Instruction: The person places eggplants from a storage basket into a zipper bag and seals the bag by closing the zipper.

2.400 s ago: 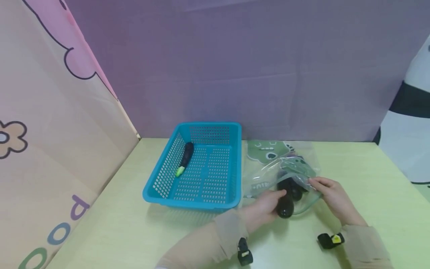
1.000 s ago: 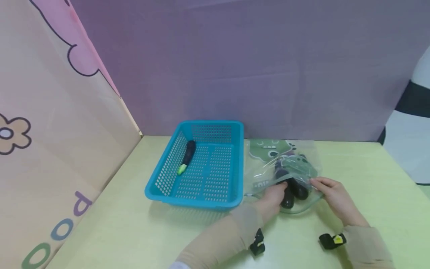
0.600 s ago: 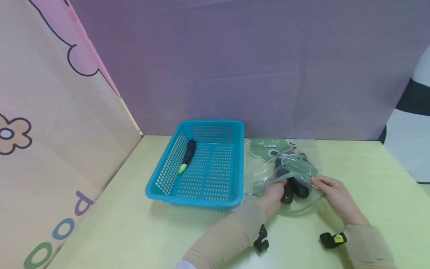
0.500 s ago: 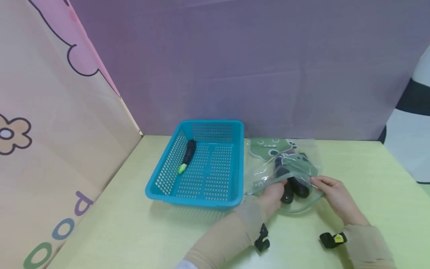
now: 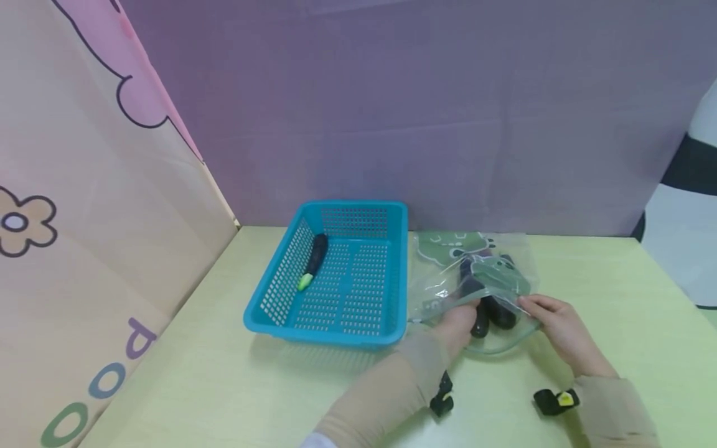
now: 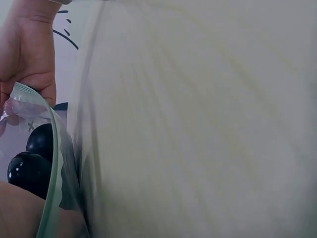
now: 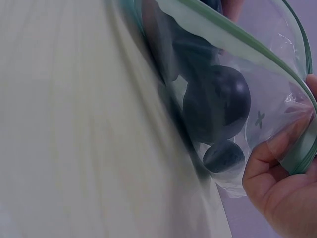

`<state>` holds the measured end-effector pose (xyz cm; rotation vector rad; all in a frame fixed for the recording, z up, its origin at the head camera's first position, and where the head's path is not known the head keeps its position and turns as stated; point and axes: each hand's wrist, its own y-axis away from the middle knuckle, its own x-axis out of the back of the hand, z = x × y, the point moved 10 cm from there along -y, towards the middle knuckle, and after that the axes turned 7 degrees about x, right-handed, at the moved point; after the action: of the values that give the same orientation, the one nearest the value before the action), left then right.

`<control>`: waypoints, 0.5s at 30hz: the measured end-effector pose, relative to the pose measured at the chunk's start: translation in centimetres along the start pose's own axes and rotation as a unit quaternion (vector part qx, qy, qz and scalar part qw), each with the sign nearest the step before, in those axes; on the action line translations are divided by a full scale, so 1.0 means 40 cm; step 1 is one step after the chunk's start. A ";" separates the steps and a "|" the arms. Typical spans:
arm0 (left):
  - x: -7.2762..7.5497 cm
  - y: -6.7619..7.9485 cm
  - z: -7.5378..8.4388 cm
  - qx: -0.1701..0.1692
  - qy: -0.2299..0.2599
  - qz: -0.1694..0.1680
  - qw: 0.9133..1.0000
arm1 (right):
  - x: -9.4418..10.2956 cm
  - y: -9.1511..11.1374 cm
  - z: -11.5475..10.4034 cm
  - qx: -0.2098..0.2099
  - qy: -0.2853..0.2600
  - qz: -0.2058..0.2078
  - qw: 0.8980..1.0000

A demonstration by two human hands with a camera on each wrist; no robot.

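In the head view my left hand (image 5: 458,318) reaches into the mouth of a clear zip bag (image 5: 428,292) and holds a dark eggplant (image 5: 480,325), its thumb partly under the bag's upper edge. The other fingers are hidden. Another eggplant (image 5: 500,313) lies beside it, and more dark shapes show through the plastic behind. My right hand (image 5: 556,323) pinches the right corner of the bag's mouth. The right wrist view shows that pinch on the green zip strip (image 7: 299,158), with rounded eggplant ends (image 7: 218,101) inside the bag.
Left of the bag stands a blue perforated basket (image 5: 325,336) with one green-tipped eggplant (image 5: 315,258) in it. A purple backdrop (image 5: 358,112) rises behind the pale table (image 5: 280,392). Black straps (image 5: 551,401) sit at both wrists.
Since the earliest frame my left hand has pushed its eggplant forward, deeper into the bag, so less of it sticks out. The right hand keeps its pinch on the bag's corner.
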<state>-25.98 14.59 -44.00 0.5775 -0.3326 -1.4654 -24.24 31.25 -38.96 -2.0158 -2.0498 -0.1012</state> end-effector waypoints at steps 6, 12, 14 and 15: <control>-0.006 0.003 0.018 -0.033 -0.001 0.018 0.999 | 0.002 0.002 0.001 -0.004 0.013 -0.003 1.000; -0.001 -0.011 0.044 -0.060 -0.030 0.058 0.996 | 0.002 0.002 -0.002 -0.003 0.035 -0.003 0.999; 0.003 -0.009 0.053 -0.062 -0.048 0.066 0.995 | 0.000 0.003 -0.004 -0.001 0.043 -0.004 0.999; 0.006 -0.005 0.060 -0.069 -0.049 0.068 0.994 | 0.000 0.003 -0.004 0.000 0.045 -0.004 0.999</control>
<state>-27.44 13.98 -42.15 0.3666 -0.3382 -1.3747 -24.10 31.20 -38.81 -1.9659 -2.0039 -0.1909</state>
